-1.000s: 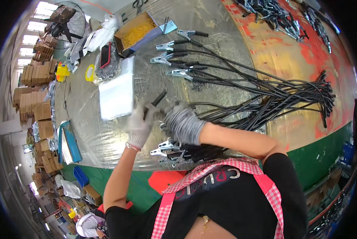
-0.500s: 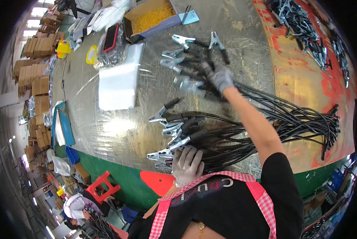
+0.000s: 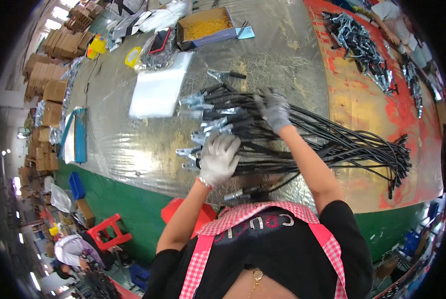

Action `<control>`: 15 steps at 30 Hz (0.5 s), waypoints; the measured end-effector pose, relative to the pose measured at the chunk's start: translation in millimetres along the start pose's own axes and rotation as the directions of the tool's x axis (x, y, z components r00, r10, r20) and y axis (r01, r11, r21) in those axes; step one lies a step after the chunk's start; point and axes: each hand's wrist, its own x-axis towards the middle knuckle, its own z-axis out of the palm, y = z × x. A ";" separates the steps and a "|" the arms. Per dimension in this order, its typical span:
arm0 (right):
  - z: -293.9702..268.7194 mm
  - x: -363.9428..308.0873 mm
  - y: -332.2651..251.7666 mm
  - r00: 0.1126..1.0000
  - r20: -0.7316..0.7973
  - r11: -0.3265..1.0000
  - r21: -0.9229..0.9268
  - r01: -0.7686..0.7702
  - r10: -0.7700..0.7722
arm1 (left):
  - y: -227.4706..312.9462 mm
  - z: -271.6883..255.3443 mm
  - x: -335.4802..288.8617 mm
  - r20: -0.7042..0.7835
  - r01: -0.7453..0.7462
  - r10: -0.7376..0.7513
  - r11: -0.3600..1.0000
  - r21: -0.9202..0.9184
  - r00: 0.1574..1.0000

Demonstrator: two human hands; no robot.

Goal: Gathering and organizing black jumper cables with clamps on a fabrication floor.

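Observation:
A thick bundle of black cables (image 3: 327,144) with silver metal spring clamps (image 3: 223,110) at their left ends lies across the table. My left hand (image 3: 220,157), in a pale glove, is closed over the near-side clamps and their black handles. My right hand (image 3: 273,108), in a grey glove, rests at the far edge of the bundle just right of the clamps. Its fingers look spread and a little blurred. One loose clamp (image 3: 222,75) lies beyond the bundle, and another clamp (image 3: 235,194) lies near the front edge, close to my body.
A box of small yellow pieces (image 3: 208,29), a red-edged phone (image 3: 160,41) and a stack of clear plastic bags (image 3: 158,92) lie at the far left. More clamps (image 3: 360,47) are heaped on the red surface at the far right, where another person's arm (image 3: 387,31) shows.
The upper group of cables has come nearer and merged with the lower group. My left hand has moved away from my body onto the clamps. One clamp now lies separately near the front edge.

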 end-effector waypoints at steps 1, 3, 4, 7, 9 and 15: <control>-16.8 -28.6 14.5 1.000 -0.018 1.000 0.010 -0.008 0.008 | 6.8 -3.4 1.8 -0.053 0.012 -0.011 1.000 0.026 0.999; -41.5 -100.1 40.9 0.998 -0.058 0.993 -0.114 0.025 -0.031 | 26.5 -0.9 -11.7 -0.196 0.076 -0.063 0.995 0.059 0.979; -56.0 -140.2 51.9 0.999 -0.042 0.994 -0.109 0.008 -0.012 | 39.4 2.4 -22.6 -0.211 0.040 -0.035 0.999 0.020 0.977; -68.8 -259.2 94.5 0.989 -0.053 0.951 -0.272 -0.144 0.135 | 69.7 25.7 -52.2 -0.116 -0.094 0.079 0.987 -0.127 0.990; -63.6 -312.0 117.5 0.934 -0.009 0.926 -0.129 -0.354 0.356 | 65.1 51.1 -69.1 -0.145 0.006 -0.003 1.000 0.023 0.989; -129.1 -369.4 133.8 0.858 -0.121 0.820 -0.254 -0.513 0.499 | 72.8 30.0 -36.8 -0.123 -0.179 0.202 0.968 0.177 0.971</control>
